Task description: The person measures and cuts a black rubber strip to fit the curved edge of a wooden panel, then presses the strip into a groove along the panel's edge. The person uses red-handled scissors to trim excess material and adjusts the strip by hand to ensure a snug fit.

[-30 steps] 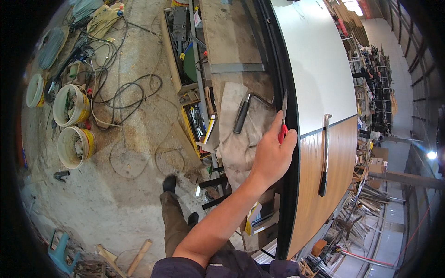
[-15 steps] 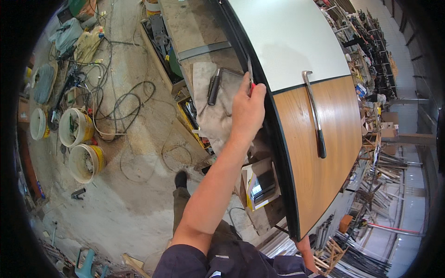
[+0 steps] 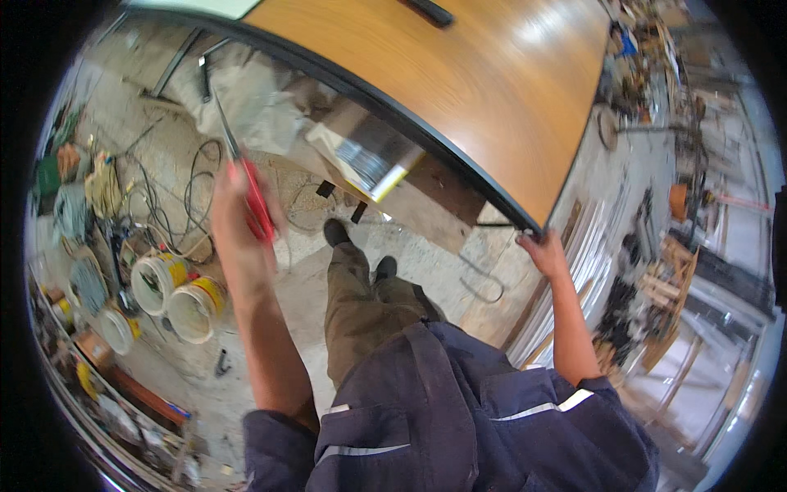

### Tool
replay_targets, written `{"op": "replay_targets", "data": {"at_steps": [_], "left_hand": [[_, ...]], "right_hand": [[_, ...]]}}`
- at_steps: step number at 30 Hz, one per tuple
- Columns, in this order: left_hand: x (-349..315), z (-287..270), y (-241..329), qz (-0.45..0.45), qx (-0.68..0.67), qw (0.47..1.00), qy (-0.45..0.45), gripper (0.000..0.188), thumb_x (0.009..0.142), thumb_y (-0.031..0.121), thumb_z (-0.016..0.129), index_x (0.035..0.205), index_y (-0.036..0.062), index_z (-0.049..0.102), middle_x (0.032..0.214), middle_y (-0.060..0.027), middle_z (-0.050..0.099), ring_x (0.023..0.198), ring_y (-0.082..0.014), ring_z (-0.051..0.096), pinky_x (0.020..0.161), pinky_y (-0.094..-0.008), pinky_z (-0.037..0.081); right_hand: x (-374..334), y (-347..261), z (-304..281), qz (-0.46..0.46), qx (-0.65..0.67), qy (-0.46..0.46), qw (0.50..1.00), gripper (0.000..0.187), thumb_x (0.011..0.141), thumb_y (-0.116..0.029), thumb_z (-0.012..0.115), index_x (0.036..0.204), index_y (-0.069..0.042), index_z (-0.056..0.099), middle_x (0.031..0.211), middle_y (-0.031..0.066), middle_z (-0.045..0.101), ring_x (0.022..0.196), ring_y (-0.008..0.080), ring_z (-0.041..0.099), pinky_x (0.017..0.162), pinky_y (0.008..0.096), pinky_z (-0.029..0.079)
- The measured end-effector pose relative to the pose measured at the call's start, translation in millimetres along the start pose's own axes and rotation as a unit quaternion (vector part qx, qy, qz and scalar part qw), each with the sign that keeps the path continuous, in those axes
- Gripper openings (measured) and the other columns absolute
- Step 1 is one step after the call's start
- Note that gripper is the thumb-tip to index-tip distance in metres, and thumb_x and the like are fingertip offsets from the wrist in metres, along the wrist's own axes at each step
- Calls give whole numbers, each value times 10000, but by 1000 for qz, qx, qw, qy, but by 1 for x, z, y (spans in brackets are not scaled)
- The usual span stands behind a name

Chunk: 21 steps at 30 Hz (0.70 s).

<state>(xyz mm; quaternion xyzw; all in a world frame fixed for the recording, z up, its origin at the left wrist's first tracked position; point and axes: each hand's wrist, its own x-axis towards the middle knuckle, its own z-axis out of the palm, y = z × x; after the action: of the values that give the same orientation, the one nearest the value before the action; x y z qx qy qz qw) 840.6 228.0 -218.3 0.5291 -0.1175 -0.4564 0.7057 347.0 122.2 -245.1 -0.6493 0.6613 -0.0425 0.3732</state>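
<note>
My left hand (image 3: 238, 217) is closed round a red-handled tool (image 3: 257, 203) with a long, tapering metal blade, raised off the work. Motion smears the hand, and the tool's exact kind is unclear. At the near corner of a large panel (image 3: 459, 90), my right hand (image 3: 544, 252) grips the black edge with its fingers partly hidden. The panel has a wood-grain face, a white section at the far left and a black edge strip (image 3: 361, 111). On the wood-grain face rests a black handle (image 3: 429, 11), cut off by the picture's top.
Below the panel are a pale cloth (image 3: 254, 111), a black-handled tool (image 3: 204, 78) and a yellow-edged box (image 3: 369, 164). Buckets (image 3: 195, 310) and loose cables (image 3: 197, 176) lie on the floor at left. Long metal profiles (image 3: 566, 283) lie at right.
My left hand has pulled the red-handled tool away from the panel's edge, toward me and leftward. The view has turned, bringing my right hand at the corner fully into sight.
</note>
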Motion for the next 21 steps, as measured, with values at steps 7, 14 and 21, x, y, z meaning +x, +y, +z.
{"op": "replay_targets", "data": {"at_steps": [7, 14, 21], "left_hand": [[-203, 56, -117, -214, 176, 953, -126, 572, 1016, 227, 622, 1482, -40, 426, 905, -44, 587, 666, -75, 534, 580, -242, 460], [-283, 102, -172, -24, 384, 867, -316, 713, 941, 284, 742, 1460, -79, 415, 1223, -272, 551, 1087, -365, 614, 956, -410, 503], [-288, 98, -186, -89, 403, 815, -407, 711, 1017, 417, 633, 1506, -51, 416, 1186, -261, 573, 1114, -382, 605, 998, -424, 477]], "right_hand": [[-84, 53, 53, 3, 313, 8, 950, 396, 954, -80, 638, 1326, 49, 603, 1082, 120, 736, 918, 179, 693, 853, 313, 561], [-190, 36, 120, 20, 427, -94, 899, 495, 985, -98, 624, 1448, 51, 530, 1232, 113, 695, 1133, 146, 626, 995, 314, 504], [-220, 74, 131, 41, 565, -116, 816, 534, 977, -78, 631, 1481, 42, 502, 1265, 86, 665, 1094, 145, 636, 968, 314, 521]]}}
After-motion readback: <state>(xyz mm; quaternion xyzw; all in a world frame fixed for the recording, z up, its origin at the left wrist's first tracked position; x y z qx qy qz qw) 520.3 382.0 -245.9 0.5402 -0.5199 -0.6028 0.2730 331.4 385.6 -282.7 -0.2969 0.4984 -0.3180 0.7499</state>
